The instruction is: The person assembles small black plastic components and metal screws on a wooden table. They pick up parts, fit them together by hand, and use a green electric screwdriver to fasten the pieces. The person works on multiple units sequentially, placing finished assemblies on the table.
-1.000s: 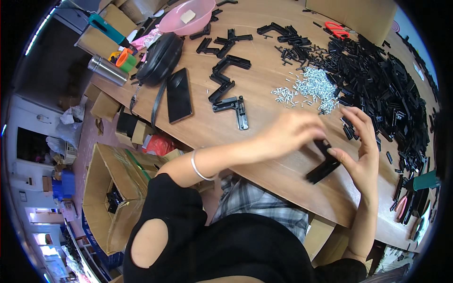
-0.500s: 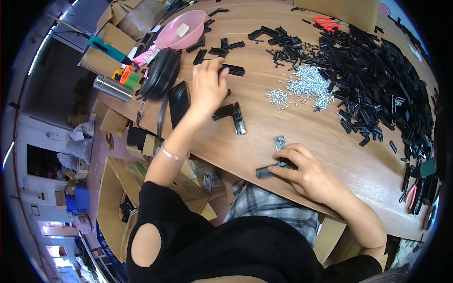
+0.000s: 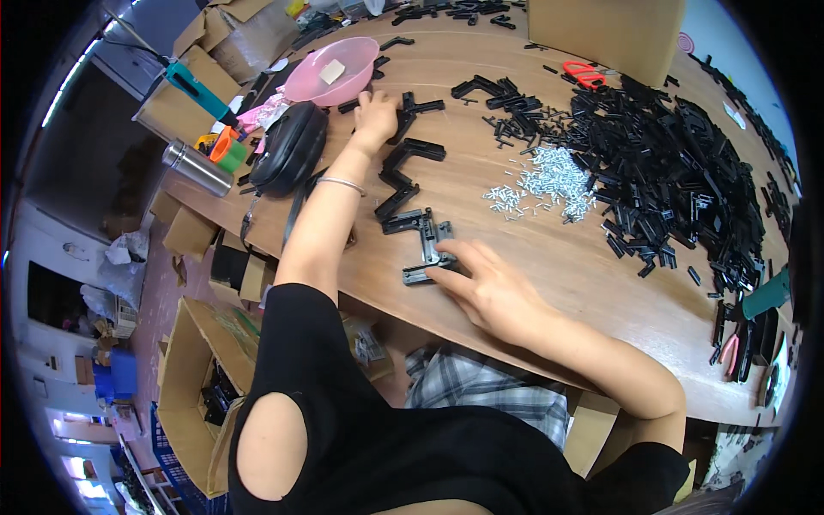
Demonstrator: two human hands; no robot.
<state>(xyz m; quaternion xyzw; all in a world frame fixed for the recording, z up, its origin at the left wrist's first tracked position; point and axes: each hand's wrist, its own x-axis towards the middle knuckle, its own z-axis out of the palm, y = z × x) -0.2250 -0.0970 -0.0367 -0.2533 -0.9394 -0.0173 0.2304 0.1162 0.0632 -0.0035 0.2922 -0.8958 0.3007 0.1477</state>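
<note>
My right hand (image 3: 491,287) grips a black and grey L-shaped, pistol-like piece (image 3: 419,275) with thumb and fingertips, low over the table or resting on it. Just beyond it lies a similar L-shaped piece (image 3: 427,233), very close to the held one. A zigzag of black angled pieces (image 3: 396,203) runs away from there. Farther off, my left hand (image 3: 376,122) reaches out beside the pink bowl (image 3: 339,73), fingers apart above black pieces. Another black angled piece (image 3: 421,106) is right of this hand. The hand partly hides what lies beneath it.
A large heap of black parts (image 3: 687,163) covers the right side, with silver screws (image 3: 556,182) beside it. Red-handled scissors (image 3: 584,74) lie near a cardboard box (image 3: 605,34). At left are a black case (image 3: 292,148) and a steel flask (image 3: 197,167).
My right hand has slid left with the L-shaped piece, up to the other pieces. My left hand has moved farther away toward the bowl, uncovering a black piece. The view has shifted slightly.
</note>
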